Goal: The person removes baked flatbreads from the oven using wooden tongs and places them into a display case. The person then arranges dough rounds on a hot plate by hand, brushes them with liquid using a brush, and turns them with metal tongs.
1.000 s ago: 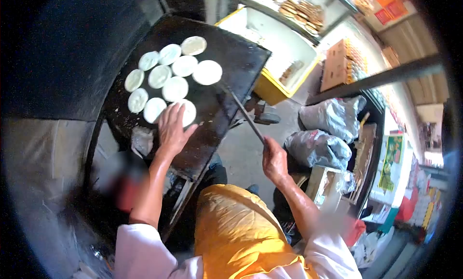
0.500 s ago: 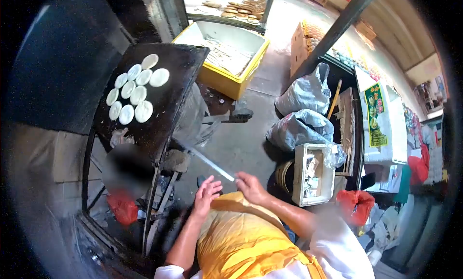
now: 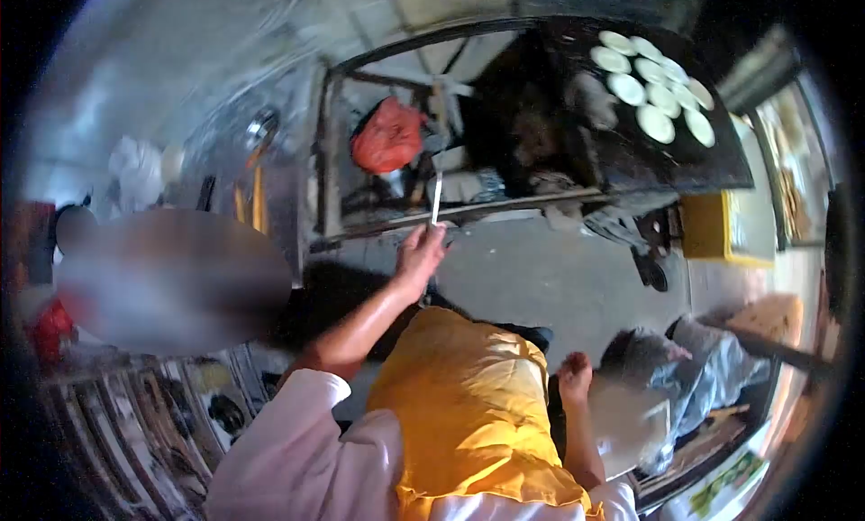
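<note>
My left hand point(image 3: 419, 258) is closed round the end of a thin, flat metal tool point(image 3: 437, 199), which points up and away from me. It is in front of the open metal frame. To the right, near my apron point(image 3: 473, 386), my right hand point(image 3: 575, 377) is curled closed, with nothing visible in it. Several flat white dough rounds point(image 3: 655, 123) lie on the dark griddle plate point(image 3: 667, 168) at the upper right, away from both hands.
A red bag point(image 3: 387, 136) lies inside the frame point(image 3: 468, 216). Right of the griddle stands a yellow-sided box point(image 3: 705, 225). Grey sacks point(image 3: 707, 363) and a pale box point(image 3: 635, 426) are at the lower right. A slatted rack point(image 3: 135, 422) is at the lower left.
The view has swung left, so the griddle now appears at the upper right. The tool has passed from my right hand to my left. My right hand has curled closed and moved beside the apron.
</note>
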{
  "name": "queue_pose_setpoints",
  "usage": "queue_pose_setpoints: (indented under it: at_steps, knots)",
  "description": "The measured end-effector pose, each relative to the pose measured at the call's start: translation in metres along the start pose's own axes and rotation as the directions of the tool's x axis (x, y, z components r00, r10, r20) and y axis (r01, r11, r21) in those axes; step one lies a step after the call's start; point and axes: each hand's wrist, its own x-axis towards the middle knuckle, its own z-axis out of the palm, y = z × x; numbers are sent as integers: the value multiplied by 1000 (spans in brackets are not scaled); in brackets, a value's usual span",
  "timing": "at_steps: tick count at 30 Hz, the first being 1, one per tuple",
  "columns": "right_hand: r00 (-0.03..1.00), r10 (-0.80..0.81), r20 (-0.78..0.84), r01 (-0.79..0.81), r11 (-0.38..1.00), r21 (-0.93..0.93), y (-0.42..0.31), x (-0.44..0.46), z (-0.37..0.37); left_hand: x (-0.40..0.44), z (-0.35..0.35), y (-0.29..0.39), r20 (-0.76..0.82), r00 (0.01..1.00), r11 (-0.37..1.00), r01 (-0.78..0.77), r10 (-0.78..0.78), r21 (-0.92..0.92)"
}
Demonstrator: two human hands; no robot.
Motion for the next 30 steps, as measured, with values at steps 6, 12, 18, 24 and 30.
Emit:
queue_pose_setpoints:
  at_steps: [6, 12, 18, 24, 30]
  knots:
    - [979, 153, -137, -129, 977, 170, 159, 21, -62, 61, -299, -40, -275, 845, 754, -206, 458, 624]
    - [999, 36, -12, -34, 698, -715, 87, -40, 159, 74, -417, 22, -200, 790, 383, -47, 579, 922]
    - [990, 112, -90, -141, 642, -754, 61, -34, 176, 86, -438, 40, -157, 665, 406, -237, 730, 883]
    - [968, 111, -227, -233, 743, -628, 60, -58, 199, 220, -510, 90, -569, 773, 931, -363, 282, -32]
    - [946, 147, -287, -282, 810, -514, 71, -99, 164, 294, -515, 161, -562, 818, 987, -50, 127, 150]
